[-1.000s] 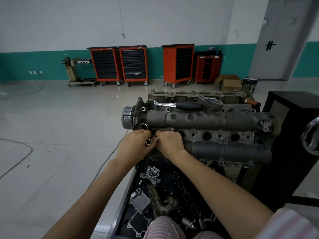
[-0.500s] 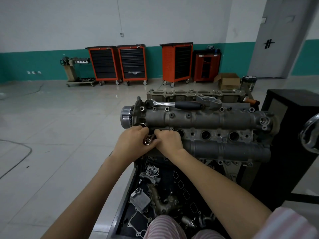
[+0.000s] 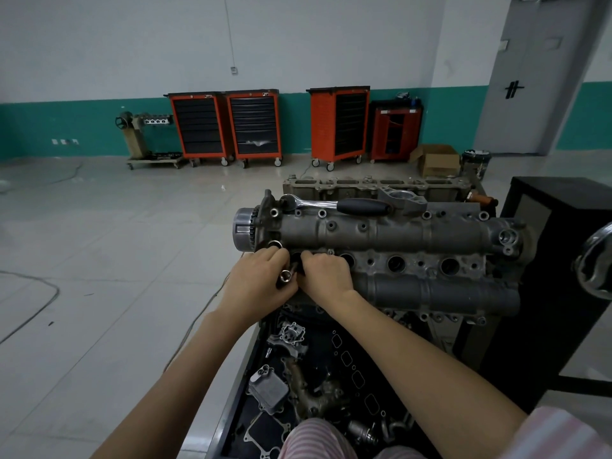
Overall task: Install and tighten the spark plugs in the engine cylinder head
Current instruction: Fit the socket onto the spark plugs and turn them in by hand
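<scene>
one engine cylinder head [image 3: 397,233] on a stand, three open spark plug wells [image 3: 395,264] showing in a row, a fourth at the left end under the fingers. one ratchet wrench [image 3: 334,204] lying along the far top edge. one chrome socket [image 3: 285,276] tilted at that leftmost well, open end facing the camera. two bare hands meeting there: left hand [image 3: 256,286] curled round the socket, right hand [image 3: 326,276] knuckles up, fingertips pinching beside it; spark plug itself hidden. below, one black tray [image 3: 231,402] of loose engine parts. beyond, grey tiled floor [image 3: 99,260], four orange tool cabinets [image 3: 253,125] against a white and teal wall, one cardboard box [image 3: 435,159].
</scene>
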The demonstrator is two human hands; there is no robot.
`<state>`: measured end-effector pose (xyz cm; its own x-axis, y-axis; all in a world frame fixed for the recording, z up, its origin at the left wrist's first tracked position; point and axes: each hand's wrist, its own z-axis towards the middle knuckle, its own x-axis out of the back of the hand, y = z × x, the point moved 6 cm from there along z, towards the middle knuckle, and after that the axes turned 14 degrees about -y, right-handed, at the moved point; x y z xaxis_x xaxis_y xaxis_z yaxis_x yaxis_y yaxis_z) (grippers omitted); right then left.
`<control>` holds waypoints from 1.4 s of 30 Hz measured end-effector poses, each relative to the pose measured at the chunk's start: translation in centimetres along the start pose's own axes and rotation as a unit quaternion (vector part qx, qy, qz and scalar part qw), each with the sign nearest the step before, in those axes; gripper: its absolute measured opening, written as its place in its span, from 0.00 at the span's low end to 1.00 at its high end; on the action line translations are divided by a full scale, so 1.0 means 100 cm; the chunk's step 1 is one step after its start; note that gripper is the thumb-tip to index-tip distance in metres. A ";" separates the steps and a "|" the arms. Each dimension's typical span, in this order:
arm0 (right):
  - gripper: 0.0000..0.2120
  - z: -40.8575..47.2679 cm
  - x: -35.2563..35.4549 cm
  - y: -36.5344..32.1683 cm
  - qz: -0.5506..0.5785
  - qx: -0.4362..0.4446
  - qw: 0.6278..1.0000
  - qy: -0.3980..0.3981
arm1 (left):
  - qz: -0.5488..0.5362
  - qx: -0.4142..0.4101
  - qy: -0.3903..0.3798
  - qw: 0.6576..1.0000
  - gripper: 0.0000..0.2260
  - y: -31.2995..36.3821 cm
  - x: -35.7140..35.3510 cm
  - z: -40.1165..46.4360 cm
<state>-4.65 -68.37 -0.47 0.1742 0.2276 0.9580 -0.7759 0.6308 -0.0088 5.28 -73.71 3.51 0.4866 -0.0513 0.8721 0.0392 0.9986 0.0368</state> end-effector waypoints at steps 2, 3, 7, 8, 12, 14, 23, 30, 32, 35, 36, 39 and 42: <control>0.10 0.001 0.000 -0.001 -0.004 0.007 1.000 -0.004 | -0.007 -0.008 0.001 1.000 0.14 0.000 -0.002 0.000; 0.10 0.001 0.000 -0.002 -0.002 0.013 1.000 -0.005 | -0.009 -0.013 0.005 1.000 0.14 -0.001 -0.003 0.000; 0.10 0.000 0.001 -0.001 0.015 0.014 1.000 0.002 | -0.017 0.009 0.029 0.999 0.18 -0.007 -0.001 -0.001; 0.10 -0.001 0.001 -0.001 0.026 0.009 1.000 0.009 | -0.015 0.020 0.031 0.999 0.18 -0.009 -0.001 0.000; 0.12 -0.002 0.000 -0.001 0.035 0.010 0.999 0.017 | 0.008 0.004 0.037 0.999 0.17 -0.009 -0.008 -0.001; 0.14 -0.002 0.000 0.000 0.036 0.006 0.999 0.020 | -0.011 0.011 0.047 0.999 0.15 -0.011 -0.009 -0.003; 0.10 -0.001 0.001 -0.002 -0.003 0.016 1.000 0.005 | -0.011 0.067 0.036 0.997 0.17 -0.010 -0.014 -0.001; 0.12 -0.002 0.001 -0.002 0.010 0.002 1.000 0.017 | 0.021 0.054 0.058 0.997 0.18 -0.007 -0.012 -0.001; 0.14 0.000 0.001 0.001 0.025 -0.007 1.000 0.017 | 0.016 0.047 0.050 0.998 0.16 -0.008 -0.013 -0.002; 0.15 0.000 0.000 0.000 0.016 -0.007 1.000 0.014 | -0.028 0.059 0.033 0.997 0.13 -0.014 -0.016 -0.004; 0.15 0.000 0.000 0.000 0.011 -0.003 1.000 0.012 | -0.040 0.065 0.025 0.997 0.12 -0.016 -0.018 -0.005; 0.12 0.001 0.001 -0.002 -0.014 0.019 1.000 0.002 | -0.042 0.071 0.020 0.996 0.11 -0.014 -0.019 -0.007; 0.10 0.000 -0.001 -0.003 -0.016 0.024 1.000 0.000 | -0.038 0.083 0.021 0.996 0.16 -0.012 -0.018 -0.004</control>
<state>-4.43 -68.58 -0.57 0.1997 0.2083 0.9575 -0.7976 0.6022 0.0354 4.71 -74.82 1.66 0.5233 -0.1235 0.8432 -0.0659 0.9806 0.1845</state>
